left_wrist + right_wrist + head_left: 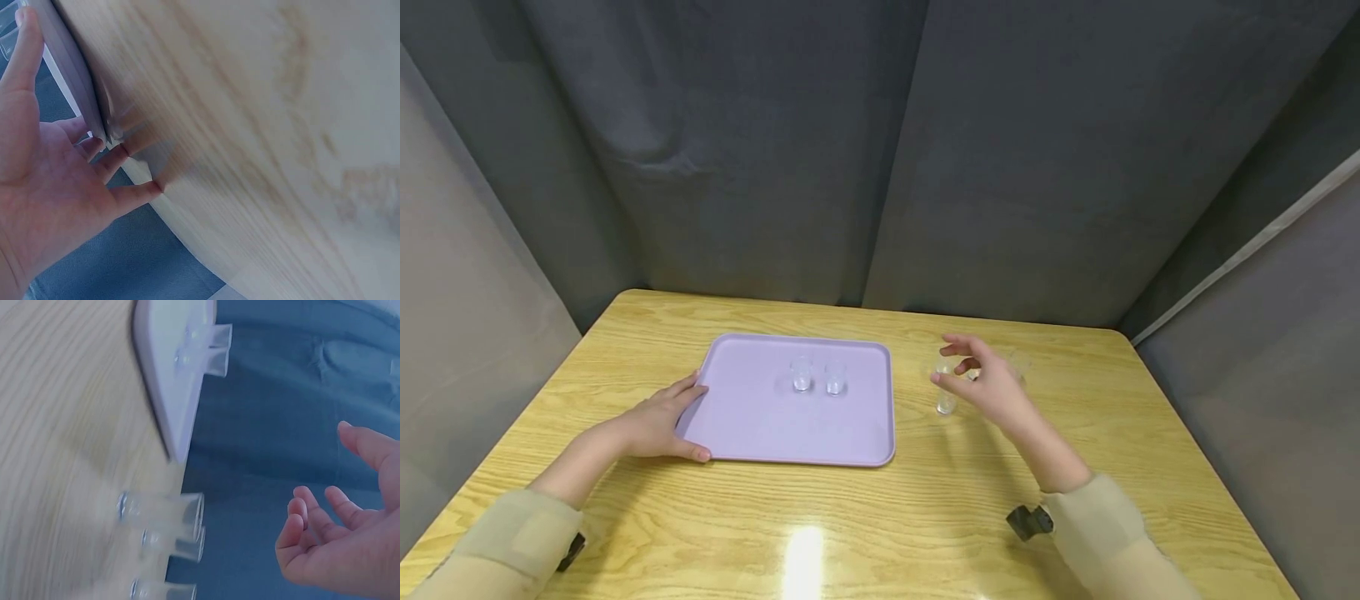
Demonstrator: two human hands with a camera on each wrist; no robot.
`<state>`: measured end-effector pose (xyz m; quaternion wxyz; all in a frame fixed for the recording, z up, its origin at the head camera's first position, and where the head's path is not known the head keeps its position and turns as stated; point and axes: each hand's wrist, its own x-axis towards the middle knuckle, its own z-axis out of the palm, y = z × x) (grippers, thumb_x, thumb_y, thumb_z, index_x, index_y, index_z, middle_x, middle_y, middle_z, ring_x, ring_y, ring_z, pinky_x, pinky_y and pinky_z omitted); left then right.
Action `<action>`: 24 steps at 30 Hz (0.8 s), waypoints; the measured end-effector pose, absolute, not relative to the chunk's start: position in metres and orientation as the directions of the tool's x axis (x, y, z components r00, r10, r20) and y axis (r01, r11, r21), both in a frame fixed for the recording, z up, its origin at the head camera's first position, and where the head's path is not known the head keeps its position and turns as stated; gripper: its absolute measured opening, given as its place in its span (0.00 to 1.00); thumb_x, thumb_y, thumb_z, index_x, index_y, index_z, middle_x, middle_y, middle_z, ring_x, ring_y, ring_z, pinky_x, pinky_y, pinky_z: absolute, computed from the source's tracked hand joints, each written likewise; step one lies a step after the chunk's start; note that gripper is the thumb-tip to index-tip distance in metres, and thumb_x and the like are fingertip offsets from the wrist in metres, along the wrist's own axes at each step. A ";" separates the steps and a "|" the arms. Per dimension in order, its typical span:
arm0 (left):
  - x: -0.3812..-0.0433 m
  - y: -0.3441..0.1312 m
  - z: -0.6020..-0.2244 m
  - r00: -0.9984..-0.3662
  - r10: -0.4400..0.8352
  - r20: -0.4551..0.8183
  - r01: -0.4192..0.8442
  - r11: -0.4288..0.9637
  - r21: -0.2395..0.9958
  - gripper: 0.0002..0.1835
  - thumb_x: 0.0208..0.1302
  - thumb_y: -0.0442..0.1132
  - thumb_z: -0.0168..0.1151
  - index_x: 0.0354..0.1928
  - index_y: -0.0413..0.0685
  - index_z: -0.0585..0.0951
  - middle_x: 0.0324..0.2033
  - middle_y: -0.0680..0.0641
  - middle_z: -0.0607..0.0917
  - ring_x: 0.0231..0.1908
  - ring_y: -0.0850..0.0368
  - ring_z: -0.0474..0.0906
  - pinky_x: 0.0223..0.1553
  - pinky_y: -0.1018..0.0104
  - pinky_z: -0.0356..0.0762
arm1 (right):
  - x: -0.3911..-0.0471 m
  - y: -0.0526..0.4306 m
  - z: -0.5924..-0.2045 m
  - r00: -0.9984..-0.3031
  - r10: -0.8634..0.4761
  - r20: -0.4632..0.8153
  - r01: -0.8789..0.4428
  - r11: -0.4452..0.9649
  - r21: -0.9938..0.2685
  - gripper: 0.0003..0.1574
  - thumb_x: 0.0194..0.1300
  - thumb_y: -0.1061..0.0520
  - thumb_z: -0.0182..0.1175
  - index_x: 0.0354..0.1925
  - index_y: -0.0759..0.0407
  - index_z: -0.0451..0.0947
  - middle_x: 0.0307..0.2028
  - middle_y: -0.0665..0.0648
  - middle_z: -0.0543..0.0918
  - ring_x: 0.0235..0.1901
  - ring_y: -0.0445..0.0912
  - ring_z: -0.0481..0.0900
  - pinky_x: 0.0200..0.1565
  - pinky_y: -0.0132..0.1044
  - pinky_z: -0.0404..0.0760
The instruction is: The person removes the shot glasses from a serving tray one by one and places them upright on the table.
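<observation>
A flat lilac tray lies on the wooden table. My left hand is spread at its left end, thumb along the near rim and fingers by the left side. In the left wrist view, straight fingertips touch the table beside the tray's edge. Two small clear glasses, a left one and a right one, stand upright on the tray. Right of the tray, my right hand hovers over a clear glass, fingers loosely bent and holding nothing. The right wrist view shows this empty hand apart from the glasses.
Several clear glasses stand on the table right of the tray, including a near one, another behind it and one at the frame's bottom. Dark grey curtain hangs behind the table, with lighter panels at both sides.
</observation>
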<state>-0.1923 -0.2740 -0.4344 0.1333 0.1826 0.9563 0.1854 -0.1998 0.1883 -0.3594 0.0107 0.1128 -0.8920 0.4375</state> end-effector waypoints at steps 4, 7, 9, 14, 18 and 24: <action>-0.192 -0.274 -0.434 -0.897 0.401 -0.184 0.303 0.863 0.404 0.62 0.41 0.69 0.68 0.69 0.32 0.57 0.71 0.30 0.48 0.66 0.26 0.49 0.60 0.33 0.55 | -0.200 0.176 -0.356 -0.970 -0.198 0.140 -0.229 0.561 -0.796 0.38 0.57 0.54 0.68 0.64 0.55 0.65 0.53 0.58 0.79 0.39 0.49 0.72 0.30 0.31 0.73; -0.193 -0.275 -0.435 -0.897 0.403 -0.182 0.306 0.863 0.403 0.62 0.41 0.69 0.68 0.69 0.32 0.57 0.71 0.30 0.48 0.66 0.26 0.49 0.60 0.33 0.55 | -0.202 0.166 -0.357 -0.968 -0.203 0.146 -0.236 0.550 -0.801 0.39 0.56 0.54 0.69 0.64 0.53 0.65 0.53 0.57 0.79 0.39 0.50 0.72 0.29 0.30 0.71; -0.194 -0.276 -0.437 -0.897 0.404 -0.181 0.307 0.863 0.401 0.62 0.41 0.70 0.68 0.69 0.32 0.57 0.71 0.30 0.48 0.66 0.26 0.49 0.60 0.33 0.55 | -0.203 0.160 -0.356 -0.969 -0.200 0.143 -0.232 0.548 -0.804 0.40 0.56 0.54 0.69 0.64 0.51 0.65 0.53 0.56 0.79 0.40 0.50 0.72 0.28 0.30 0.71; -0.194 -0.275 -0.437 -0.895 0.404 -0.188 0.306 0.864 0.401 0.62 0.41 0.70 0.67 0.69 0.33 0.57 0.71 0.31 0.48 0.66 0.26 0.48 0.61 0.33 0.55 | -0.209 0.145 -0.356 -0.971 -0.200 0.131 -0.223 0.556 -0.801 0.40 0.56 0.53 0.69 0.64 0.50 0.65 0.53 0.55 0.79 0.40 0.49 0.73 0.29 0.31 0.71; -0.193 -0.275 -0.436 -0.896 0.404 -0.186 0.305 0.862 0.404 0.62 0.41 0.69 0.68 0.69 0.32 0.57 0.71 0.30 0.48 0.66 0.26 0.48 0.60 0.33 0.55 | -0.216 0.133 -0.360 -0.969 -0.213 0.123 -0.221 0.533 -0.817 0.40 0.56 0.54 0.69 0.65 0.50 0.65 0.53 0.55 0.79 0.40 0.49 0.73 0.32 0.33 0.72; -0.193 -0.275 -0.435 -0.898 0.402 -0.178 0.304 0.861 0.409 0.62 0.41 0.68 0.69 0.69 0.32 0.57 0.71 0.31 0.48 0.66 0.26 0.49 0.60 0.32 0.55 | -0.224 0.114 -0.376 -0.975 -0.215 0.060 -0.156 0.462 -0.873 0.40 0.55 0.55 0.70 0.64 0.51 0.66 0.53 0.56 0.79 0.39 0.48 0.73 0.34 0.33 0.73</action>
